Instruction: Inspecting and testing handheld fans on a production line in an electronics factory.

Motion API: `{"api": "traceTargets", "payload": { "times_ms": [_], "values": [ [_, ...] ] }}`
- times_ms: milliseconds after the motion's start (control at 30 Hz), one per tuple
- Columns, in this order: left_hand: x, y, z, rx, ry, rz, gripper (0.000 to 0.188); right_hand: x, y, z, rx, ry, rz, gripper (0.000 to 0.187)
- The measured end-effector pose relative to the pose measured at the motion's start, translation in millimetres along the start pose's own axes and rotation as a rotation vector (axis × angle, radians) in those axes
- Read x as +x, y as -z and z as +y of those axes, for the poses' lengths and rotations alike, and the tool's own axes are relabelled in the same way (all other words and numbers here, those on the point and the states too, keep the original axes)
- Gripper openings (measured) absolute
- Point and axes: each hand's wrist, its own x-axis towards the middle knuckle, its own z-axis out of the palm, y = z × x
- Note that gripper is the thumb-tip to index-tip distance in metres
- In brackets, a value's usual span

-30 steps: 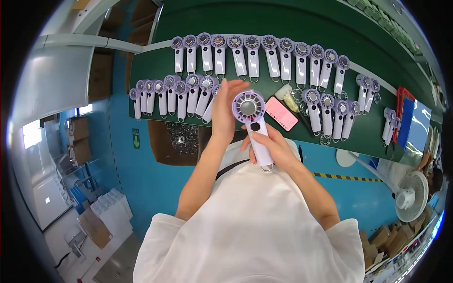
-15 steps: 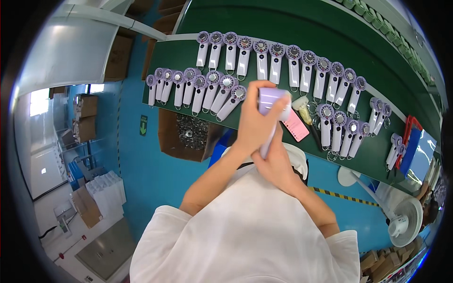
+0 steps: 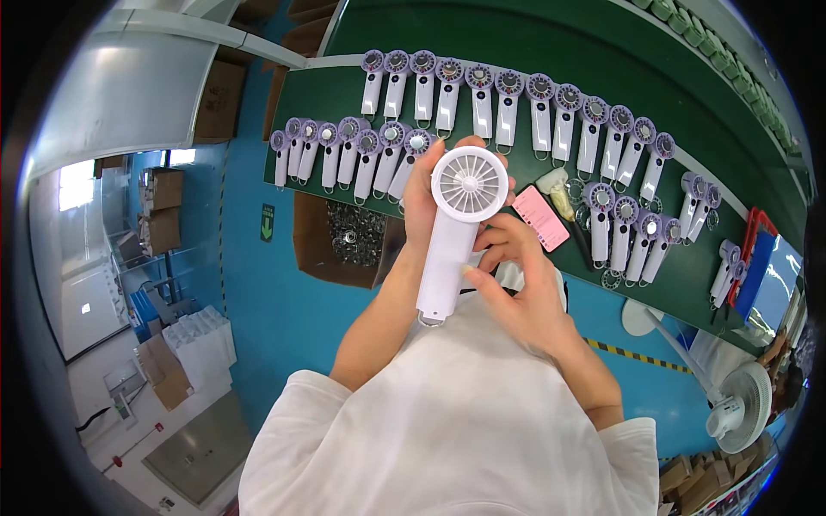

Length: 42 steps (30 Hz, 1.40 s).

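A pale lavender handheld fan is held over my lap, its round white grille facing up and its handle slanting down toward me. A small metal ring hangs at the handle's lower end. My left hand is closed around the fan's head from the left, with fingertips showing past the far edge. At the handle's right side, my right hand has curled fingers near the neck and its thumb against the handle. Beyond my hands, a back row of similar fans and a front-left group of fans lie on the green table.
A pink-screened phone lies right of my hands, beside a pale yellowish object. More fans lie farther right, near a blue bin. A cardboard box of metal rings stands below the table's left edge. A white standing fan is at right.
The fan has turned from edge-on to grille up, its handle now swung out to the left. My right hand has shifted from under the handle to its right side.
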Motion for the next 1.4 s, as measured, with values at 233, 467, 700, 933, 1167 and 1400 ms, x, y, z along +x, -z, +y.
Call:
{"api": "traceTargets", "payload": {
  "times_ms": [233, 467, 700, 933, 1167, 1400],
  "values": [
    [0.2, -1.0, -6.3, 0.038, 0.011, -0.058, 0.044, 2.1, 6.0, 6.5, 0.027, 0.003, 0.039, 0.045],
    [3.6, 7.5, -6.2, 0.098, 0.056, -0.149, 0.043, 8.6, 15.6, 1.5, 0.000, 0.039, 0.092, 0.026],
    [2.7, -2.2, -10.5, 0.081, 0.013, -0.101, 0.043, 10.5, 18.4, 2.1, 0.005, 0.050, 0.081, 0.018],
    [2.8, 6.8, -7.0, 0.119, 0.050, -0.126, 0.042, 10.0, 18.2, 1.6, 0.019, 0.049, 0.085, 0.017],
    [0.3, -1.2, -11.5, 0.082, 0.009, -0.106, 0.045, 8.9, 18.6, 1.9, 0.014, 0.050, 0.082, 0.016],
    [-0.9, -2.4, -13.1, 0.096, -0.008, -0.097, 0.045, 8.0, 18.1, 2.0, 0.023, 0.063, 0.088, 0.016]
  ]
}}
